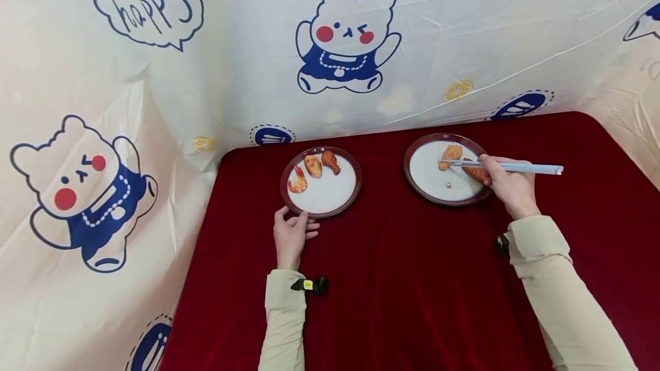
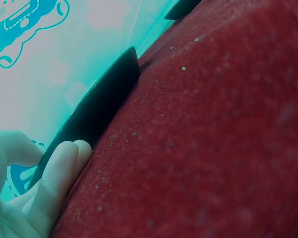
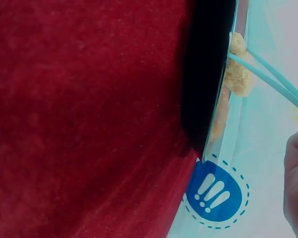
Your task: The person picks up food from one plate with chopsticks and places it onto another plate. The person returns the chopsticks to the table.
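My left hand point(image 1: 290, 237) grips the near rim of the left brown-rimmed plate point(image 1: 330, 202); in the left wrist view, fingertips point(image 2: 64, 158) lie against its dark underside. A shrimp point(image 1: 297, 181), a browned piece of food point(image 1: 313, 166) and a drumstick point(image 1: 330, 161) sit on that plate. My right hand point(image 1: 513, 188) holds a pair of light blue chopsticks point(image 1: 531, 168) over the right plate point(image 1: 425, 173). Their tips are at a breaded fried piece point(image 1: 451, 153), seen also in the right wrist view point(image 3: 238, 69). A darker fried piece point(image 1: 476, 173), partly covered by the hand, lies beside it.
Both plates stand near the far edge of a table covered in red cloth point(image 1: 402, 279). One small crumb point(image 1: 448, 185) lies on the right plate. A white printed curtain point(image 1: 247, 62) hangs behind the table and along its left side.
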Demonstrator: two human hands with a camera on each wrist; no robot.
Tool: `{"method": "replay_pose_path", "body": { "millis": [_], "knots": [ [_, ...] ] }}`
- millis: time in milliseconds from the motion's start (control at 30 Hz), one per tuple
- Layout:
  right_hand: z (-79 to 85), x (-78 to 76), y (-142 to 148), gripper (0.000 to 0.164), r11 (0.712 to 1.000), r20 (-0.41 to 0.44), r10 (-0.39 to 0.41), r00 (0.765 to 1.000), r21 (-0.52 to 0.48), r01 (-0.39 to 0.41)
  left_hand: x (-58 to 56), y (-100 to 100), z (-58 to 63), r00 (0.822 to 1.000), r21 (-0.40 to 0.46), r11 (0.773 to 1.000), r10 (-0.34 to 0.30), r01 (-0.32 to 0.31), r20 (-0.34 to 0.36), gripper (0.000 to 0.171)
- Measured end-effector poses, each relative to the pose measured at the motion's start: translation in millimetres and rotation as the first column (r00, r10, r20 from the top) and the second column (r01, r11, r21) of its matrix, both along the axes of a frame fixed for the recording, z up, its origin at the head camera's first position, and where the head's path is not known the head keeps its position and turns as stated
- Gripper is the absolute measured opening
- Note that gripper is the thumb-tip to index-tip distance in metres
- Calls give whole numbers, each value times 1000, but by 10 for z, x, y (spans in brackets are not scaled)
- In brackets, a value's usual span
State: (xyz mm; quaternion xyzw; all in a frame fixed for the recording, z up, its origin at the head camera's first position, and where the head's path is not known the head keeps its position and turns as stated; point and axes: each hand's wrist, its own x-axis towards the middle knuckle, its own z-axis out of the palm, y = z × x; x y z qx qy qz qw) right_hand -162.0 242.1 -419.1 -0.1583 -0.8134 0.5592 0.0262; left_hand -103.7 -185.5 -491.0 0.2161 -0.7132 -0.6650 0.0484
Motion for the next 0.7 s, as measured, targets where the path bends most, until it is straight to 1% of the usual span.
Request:
{"method": "replay_pose_path", "body": {
  "millis": [67, 167, 267, 367, 400, 467, 633, 700],
  "knots": [
    [-19, 5, 9, 51, 1000, 3, 9, 1000, 7, -9, -2, 2, -1, 1000, -1, 1000, 3, -3, 0, 56],
    [-48, 15, 14, 49, 1000, -4, 0, 1000, 16, 0, -1, 2, -2, 1000, 3, 1000, 1, -1, 7, 56],
    [-80, 33, 11, 40, 1000, -21, -24, 999, -1, 24, 1, -4, 1, 1000, 13, 1000, -7, 6, 17, 57],
    [-113, 55, 2, 31, 998, -44, -49, 998, -47, 46, 8, -2, 29, 1000, 24, 1000, -15, 14, 23, 58],
    [-123, 63, -2, 29, 997, -49, -55, 997, -65, 52, 12, 1, 48, 1000, 24, 1000, -17, 16, 24, 59],
    [-141, 82, -10, 28, 992, -59, -71, 996, -107, 65, 32, 22, 123, 999, 18, 1000, -22, 22, 23, 58],
    [-173, 116, -35, 25, 983, -87, -104, 991, -161, 89, 89, 82, 306, 999, 0, 1000, -27, 27, 25, 58],
    [-184, 118, -48, 22, 980, -102, -121, 987, -170, 102, 98, 87, 326, 999, 1, 1000, -28, 28, 24, 58]
  ]
}}
